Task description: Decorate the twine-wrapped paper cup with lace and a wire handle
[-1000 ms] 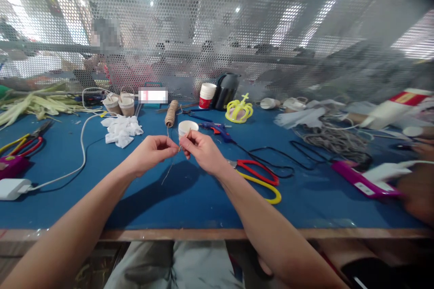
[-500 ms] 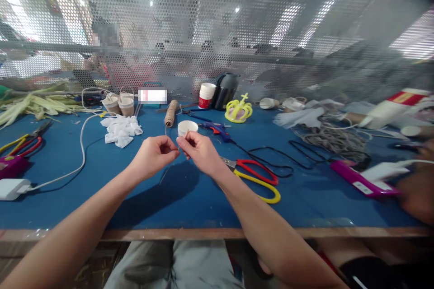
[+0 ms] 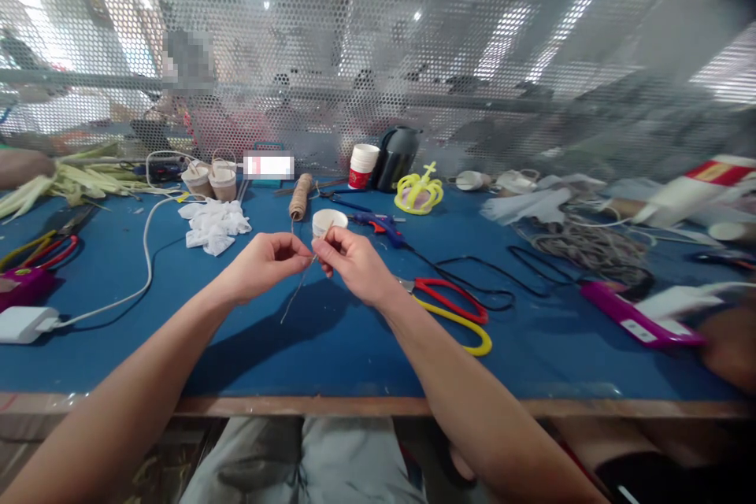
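My left hand (image 3: 277,258) is closed in a pinch on thin brown twine (image 3: 294,298), whose loose end hangs below the fingers. Fingertips nearly touching it, my right hand (image 3: 348,258) also pinches the twine, and a thin tan tip sticks up from its grip; what that tip belongs to is unclear. Just behind the hands lies a spool of twine (image 3: 301,198), its strand running down toward my left hand. A white paper cup (image 3: 329,220) stands beyond my right fingers. Scissors with red and yellow handles (image 3: 452,299) lie partly under my right forearm.
A blue glue gun (image 3: 381,227), a yellow crown (image 3: 419,190), stacked cups (image 3: 362,167) and a dark flask (image 3: 398,157) stand farther back. White tissue-like cloth (image 3: 216,225) and a white cable (image 3: 146,252) lie left. Purple power strip (image 3: 641,315) and another person's arm are at right.
Both hands stay close together with little movement. More of the twine's loose end shows below them. A blurred hand or arm has come in at the far left edge.
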Action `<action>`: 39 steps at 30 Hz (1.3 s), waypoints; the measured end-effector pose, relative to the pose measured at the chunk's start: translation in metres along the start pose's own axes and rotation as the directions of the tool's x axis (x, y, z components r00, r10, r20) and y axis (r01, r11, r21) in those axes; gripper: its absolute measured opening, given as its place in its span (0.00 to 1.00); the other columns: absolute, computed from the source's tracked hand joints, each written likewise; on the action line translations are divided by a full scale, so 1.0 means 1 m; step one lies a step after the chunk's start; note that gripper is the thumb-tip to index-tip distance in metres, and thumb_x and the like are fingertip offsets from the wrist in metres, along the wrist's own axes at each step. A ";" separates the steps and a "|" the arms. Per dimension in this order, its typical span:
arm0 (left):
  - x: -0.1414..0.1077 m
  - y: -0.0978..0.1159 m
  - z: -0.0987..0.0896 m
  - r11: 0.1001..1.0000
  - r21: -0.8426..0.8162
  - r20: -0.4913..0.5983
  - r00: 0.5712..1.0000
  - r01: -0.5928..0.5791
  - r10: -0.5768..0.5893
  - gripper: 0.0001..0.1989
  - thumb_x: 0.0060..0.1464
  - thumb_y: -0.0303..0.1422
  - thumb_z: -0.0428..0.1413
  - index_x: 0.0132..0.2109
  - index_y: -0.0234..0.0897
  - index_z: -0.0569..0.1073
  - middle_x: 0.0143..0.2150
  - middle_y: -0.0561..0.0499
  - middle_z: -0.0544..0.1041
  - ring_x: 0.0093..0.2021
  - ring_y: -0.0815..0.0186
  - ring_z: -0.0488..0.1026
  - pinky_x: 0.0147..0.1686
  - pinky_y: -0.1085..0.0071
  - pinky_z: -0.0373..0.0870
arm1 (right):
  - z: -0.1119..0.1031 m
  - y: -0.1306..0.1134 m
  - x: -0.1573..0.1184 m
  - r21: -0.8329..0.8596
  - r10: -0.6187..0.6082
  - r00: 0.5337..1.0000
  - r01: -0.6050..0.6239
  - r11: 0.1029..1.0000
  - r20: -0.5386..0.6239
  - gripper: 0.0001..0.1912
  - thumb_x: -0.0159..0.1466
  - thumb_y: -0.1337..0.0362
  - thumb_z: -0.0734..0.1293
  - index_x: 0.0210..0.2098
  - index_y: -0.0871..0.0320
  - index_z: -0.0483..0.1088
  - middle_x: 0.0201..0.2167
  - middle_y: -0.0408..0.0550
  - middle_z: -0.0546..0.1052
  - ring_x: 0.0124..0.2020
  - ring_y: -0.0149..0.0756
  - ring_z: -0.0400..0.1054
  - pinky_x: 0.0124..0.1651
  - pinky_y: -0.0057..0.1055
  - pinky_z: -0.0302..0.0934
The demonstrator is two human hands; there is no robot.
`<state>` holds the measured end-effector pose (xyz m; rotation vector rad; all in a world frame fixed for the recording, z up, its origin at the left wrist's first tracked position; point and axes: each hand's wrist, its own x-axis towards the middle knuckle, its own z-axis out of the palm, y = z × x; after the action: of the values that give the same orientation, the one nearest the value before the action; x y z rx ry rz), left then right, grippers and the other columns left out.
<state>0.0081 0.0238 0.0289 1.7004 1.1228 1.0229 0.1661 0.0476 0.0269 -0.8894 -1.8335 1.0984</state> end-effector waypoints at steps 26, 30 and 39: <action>0.000 0.000 0.010 0.989 -0.110 -0.028 0.995 0.095 -0.099 0.09 0.41 0.34 0.55 0.24 0.33 0.66 0.20 0.57 0.64 0.20 0.76 0.55 0.21 0.77 0.51 | 0.001 0.002 0.000 0.078 -0.003 0.998 -0.002 0.997 0.056 0.12 0.57 0.57 0.61 0.25 0.60 0.61 0.20 0.39 0.64 0.20 0.25 0.59 0.24 0.25 0.56; 0.000 0.000 0.008 0.969 -0.194 0.027 0.989 0.150 -0.147 0.09 0.41 0.35 0.56 0.25 0.32 0.67 0.20 0.57 0.64 0.19 0.77 0.54 0.19 0.77 0.47 | 0.000 0.003 0.001 0.141 -0.003 0.998 -0.006 0.990 0.066 0.11 0.56 0.58 0.63 0.25 0.60 0.61 0.20 0.39 0.64 0.20 0.24 0.59 0.25 0.25 0.56; 0.001 -0.005 0.008 0.995 -0.073 -0.039 0.996 0.072 -0.075 0.09 0.41 0.35 0.55 0.25 0.32 0.67 0.21 0.56 0.64 0.22 0.75 0.57 0.22 0.76 0.52 | 0.000 0.001 0.001 -0.038 0.022 1.000 -0.022 0.999 -0.002 0.14 0.55 0.55 0.63 0.23 0.59 0.59 0.17 0.38 0.63 0.18 0.25 0.58 0.22 0.25 0.54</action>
<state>0.0143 0.0238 0.0220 1.5759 1.1533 1.0443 0.1656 0.0481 0.0263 -0.9337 -1.8530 1.0795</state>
